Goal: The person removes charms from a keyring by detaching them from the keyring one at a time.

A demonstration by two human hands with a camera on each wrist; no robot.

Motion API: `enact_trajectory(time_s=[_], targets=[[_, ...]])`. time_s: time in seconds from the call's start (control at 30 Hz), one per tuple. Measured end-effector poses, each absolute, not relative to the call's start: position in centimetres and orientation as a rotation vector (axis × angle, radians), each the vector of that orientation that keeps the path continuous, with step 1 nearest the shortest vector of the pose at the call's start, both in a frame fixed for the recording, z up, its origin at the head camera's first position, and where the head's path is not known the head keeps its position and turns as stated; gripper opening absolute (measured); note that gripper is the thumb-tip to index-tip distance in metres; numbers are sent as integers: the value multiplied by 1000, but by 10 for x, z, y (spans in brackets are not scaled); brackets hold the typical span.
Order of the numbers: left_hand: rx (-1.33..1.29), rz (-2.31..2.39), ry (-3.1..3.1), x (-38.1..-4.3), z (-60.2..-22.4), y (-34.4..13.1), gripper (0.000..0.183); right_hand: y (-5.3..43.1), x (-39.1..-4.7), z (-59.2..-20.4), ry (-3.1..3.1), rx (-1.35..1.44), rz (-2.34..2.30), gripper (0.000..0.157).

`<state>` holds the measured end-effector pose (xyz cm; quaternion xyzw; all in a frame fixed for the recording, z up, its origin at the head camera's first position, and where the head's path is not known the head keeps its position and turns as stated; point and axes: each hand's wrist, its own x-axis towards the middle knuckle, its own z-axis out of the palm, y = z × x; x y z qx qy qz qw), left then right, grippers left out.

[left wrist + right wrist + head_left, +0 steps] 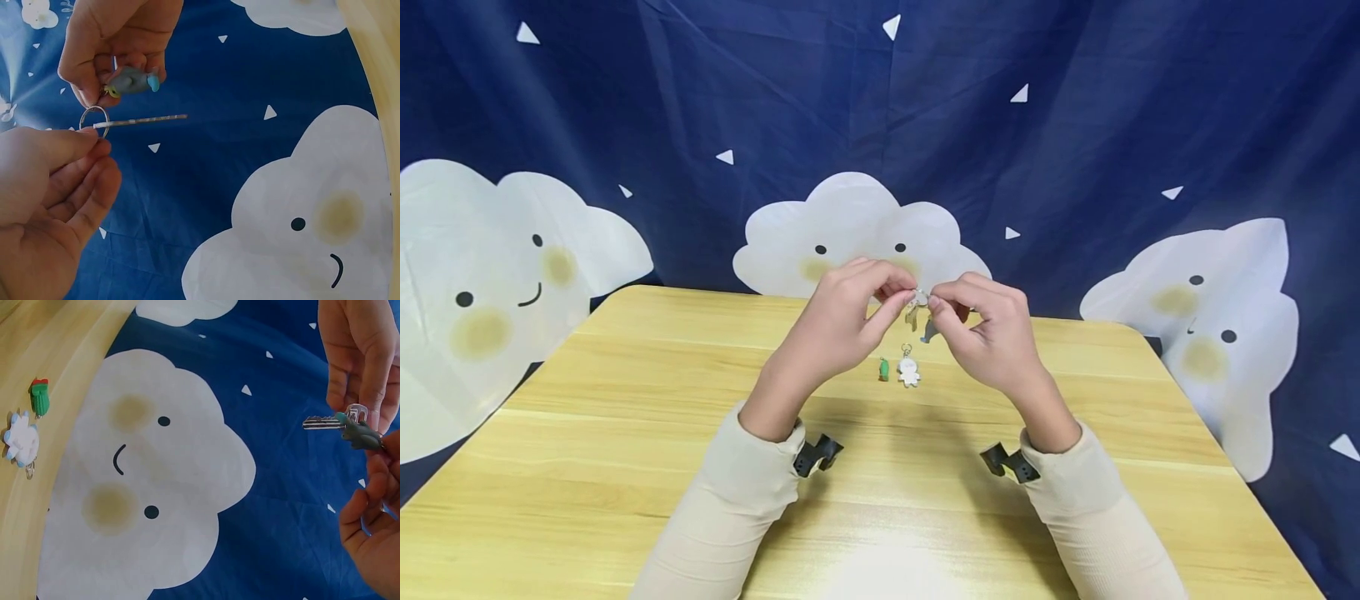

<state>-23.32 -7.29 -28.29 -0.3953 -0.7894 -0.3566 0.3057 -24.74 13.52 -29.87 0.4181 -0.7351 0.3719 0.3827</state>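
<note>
Above the far part of the table, my left hand (842, 321) and my right hand (996, 333) meet at a thin metal key ring (922, 293). The left thumb and fingers pinch it where a key (150, 119) joins; the key's head is partly hidden. On the opposite side, the right thumb and index finger pinch the same ring. A grey figure charm (130, 81) with a light-blue end hangs by the right fingers. How the charm connects to the ring is hidden.
On the table (625, 400) below the hands lie a white figure charm (908, 372) with a clasp and a small green charm (883, 369) with a red part. A dark blue curtain (820, 100) with clouds hangs behind the table's far edge.
</note>
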Motion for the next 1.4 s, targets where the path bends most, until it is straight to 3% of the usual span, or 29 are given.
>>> enact_trajectory(time_s=[0.87,1.4], targets=[[-1082,-795,-2010,-231,-284,-71,3,132,-247,-301,-1874,1097,939,18],[-1040,-745,-2075,-228,-282,-73,11,129,-247,-303,-1896,1127,965,18]])
